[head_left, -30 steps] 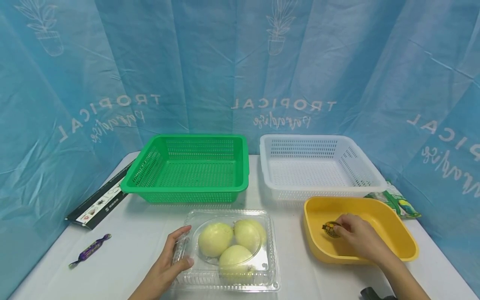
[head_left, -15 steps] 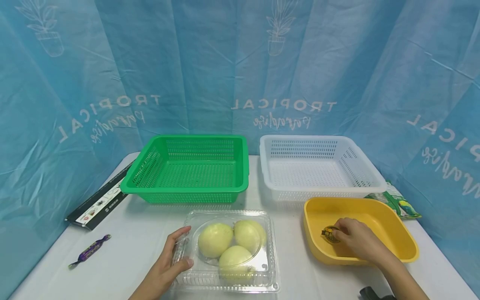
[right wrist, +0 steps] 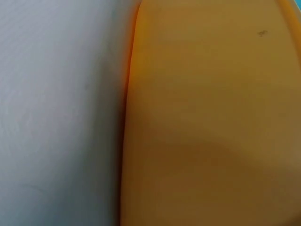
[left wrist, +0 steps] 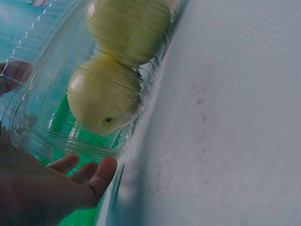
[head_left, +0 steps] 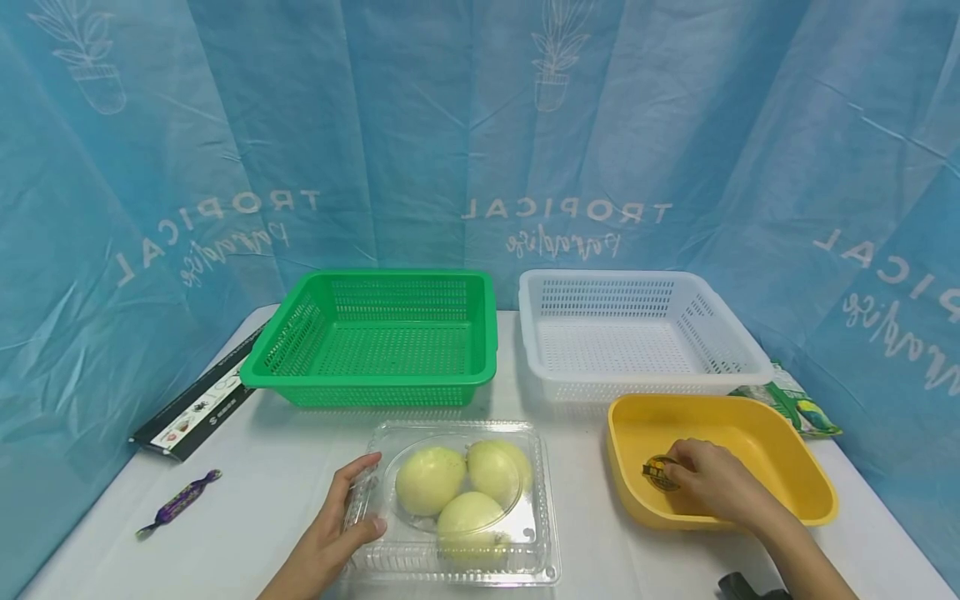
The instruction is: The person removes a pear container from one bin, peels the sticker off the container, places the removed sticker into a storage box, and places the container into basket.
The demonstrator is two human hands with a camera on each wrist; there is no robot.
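Note:
In the head view my left hand lies at the left end of a clear plastic fruit box, its thumb on the lid and its fingers along the side. Under the shut lid sit three round pale yellow-green fruits. Inside a yellow basin, my right hand pinches the right edge of a round black label with yellow print. The left wrist view shows bent fingers at the box's corner. Only the basin and white tabletop appear in the right wrist view; the right hand is out of it.
Behind stand a green basket and a white basket. A black printed box and a purple wrapped candy lie left. A green packet sits behind the basin; a black object shows at the front edge.
The right hand and the round label have shifted slightly toward me inside the basin. The left hand and the fruit box stay where they were.

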